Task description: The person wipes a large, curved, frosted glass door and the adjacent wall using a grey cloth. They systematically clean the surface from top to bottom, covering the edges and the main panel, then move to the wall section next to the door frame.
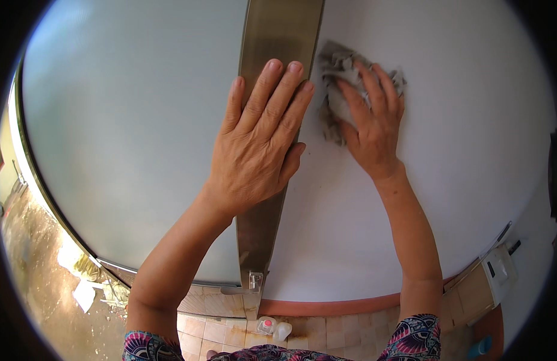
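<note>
My left hand lies flat, fingers spread, on a brownish metal frame that runs up between a frosted glass pane and a white wall. Nothing is held in it. On the right, my right hand presses a crumpled grey cloth against the white wall, close to the frame's right edge. The cloth bunches out beyond the fingertips and to the left of the thumb. Part of it is hidden under the fingers, and its edges look blurred.
A metal latch sits low on the frame. Below, two plastic jugs stand on the tiled floor beside a reddish skirting. At lower right is a white sink; a blue object lies lower. Wet ground shows outside at left.
</note>
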Available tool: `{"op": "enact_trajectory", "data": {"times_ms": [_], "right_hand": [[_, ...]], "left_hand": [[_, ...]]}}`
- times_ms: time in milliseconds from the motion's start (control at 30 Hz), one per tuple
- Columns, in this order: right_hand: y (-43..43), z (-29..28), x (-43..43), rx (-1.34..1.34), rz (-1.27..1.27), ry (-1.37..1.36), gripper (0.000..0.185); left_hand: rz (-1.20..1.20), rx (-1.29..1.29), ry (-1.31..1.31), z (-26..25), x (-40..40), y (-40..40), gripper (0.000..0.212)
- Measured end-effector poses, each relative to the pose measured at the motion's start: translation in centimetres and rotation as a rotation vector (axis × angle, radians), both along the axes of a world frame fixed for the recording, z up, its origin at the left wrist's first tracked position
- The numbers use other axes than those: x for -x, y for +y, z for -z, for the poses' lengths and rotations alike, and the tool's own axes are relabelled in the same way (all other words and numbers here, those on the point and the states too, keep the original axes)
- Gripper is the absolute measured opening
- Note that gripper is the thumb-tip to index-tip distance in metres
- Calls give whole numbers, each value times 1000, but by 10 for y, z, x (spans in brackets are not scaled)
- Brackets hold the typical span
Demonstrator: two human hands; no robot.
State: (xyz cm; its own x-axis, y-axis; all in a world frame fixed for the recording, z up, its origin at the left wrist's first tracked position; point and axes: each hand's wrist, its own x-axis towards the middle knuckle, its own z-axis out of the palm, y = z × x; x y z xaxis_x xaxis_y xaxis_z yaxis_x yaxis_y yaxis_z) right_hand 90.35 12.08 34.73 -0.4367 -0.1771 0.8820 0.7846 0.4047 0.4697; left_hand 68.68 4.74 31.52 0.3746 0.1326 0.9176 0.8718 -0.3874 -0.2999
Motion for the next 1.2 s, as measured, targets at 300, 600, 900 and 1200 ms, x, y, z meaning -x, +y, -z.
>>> {"op": "enact_trajectory", "data": {"times_ms": [300, 600, 900, 1200], "right_hand": [[6, 19, 39, -30, -49, 100, 41], [-29, 370, -10, 437, 36, -638, 28], [-5, 140, -58, 146, -52, 158, 44], [-11, 264, -8, 298, -70, 128, 22]], "left_hand": [[9, -12, -11, 1, 3, 2, 77], [16, -119, 5, 3, 1, 10, 75], [-37, 6, 13, -3, 0, 3, 75], [-81, -171, 45, 1, 5, 19, 75]]}}
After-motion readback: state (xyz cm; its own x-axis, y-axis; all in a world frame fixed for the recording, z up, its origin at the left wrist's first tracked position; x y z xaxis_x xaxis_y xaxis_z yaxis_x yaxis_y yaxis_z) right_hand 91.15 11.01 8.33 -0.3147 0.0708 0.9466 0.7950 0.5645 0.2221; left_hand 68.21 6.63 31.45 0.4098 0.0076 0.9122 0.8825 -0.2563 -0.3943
